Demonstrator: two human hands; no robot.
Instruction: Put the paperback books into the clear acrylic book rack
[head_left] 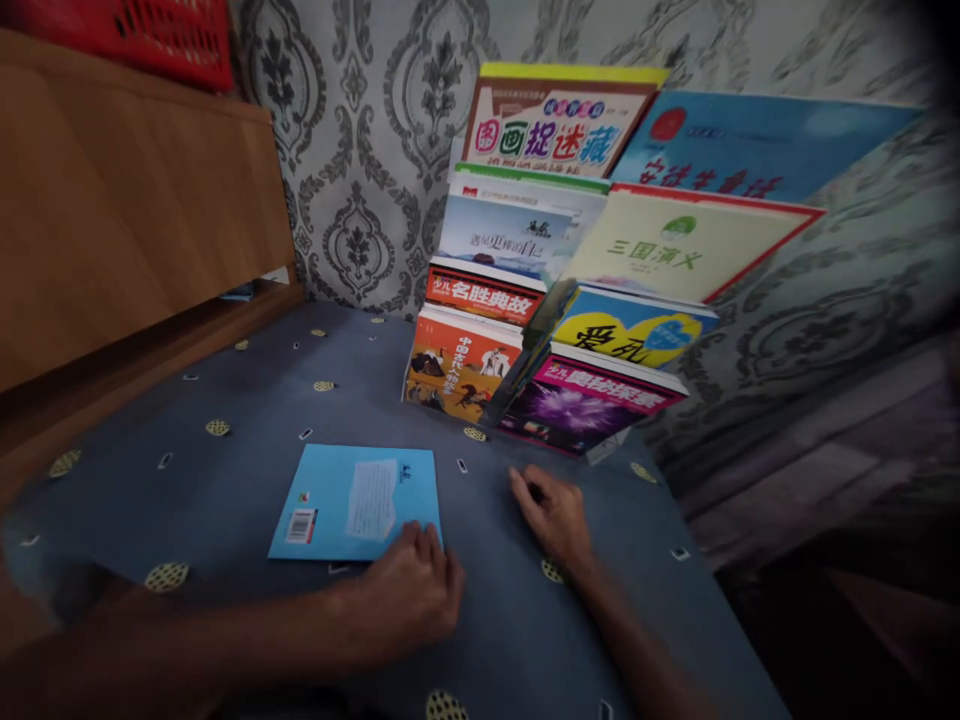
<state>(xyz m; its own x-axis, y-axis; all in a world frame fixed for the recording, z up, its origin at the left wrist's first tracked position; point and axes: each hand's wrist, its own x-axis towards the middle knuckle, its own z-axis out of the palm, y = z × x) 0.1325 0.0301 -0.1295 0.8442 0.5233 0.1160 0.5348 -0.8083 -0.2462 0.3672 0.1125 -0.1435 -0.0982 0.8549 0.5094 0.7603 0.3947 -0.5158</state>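
Observation:
A light blue book [330, 500] lies flat on the cloth-covered table [247, 480], its barcode and a pale block of print facing up. My left hand [416, 585] is closed at the book's lower right corner and hides that corner. Its fingers are curled in along the book's edge, and the fingertips are partly hidden. To the right, apart from the book, my right hand [555, 515] rests on the cloth in a loose fist, thumb against the curled forefinger, nothing visible in it. Just beyond it stands a tiered rack with several books, a purple book [581, 405] lowest on the right.
An orange book [461, 370] fills the rack's lowest left slot. Behind the rack is a patterned wall [356, 240]. On the left stands a wooden cabinet [142, 210] with a red plastic basket [150, 35] on top. The table's right edge drops into shadow.

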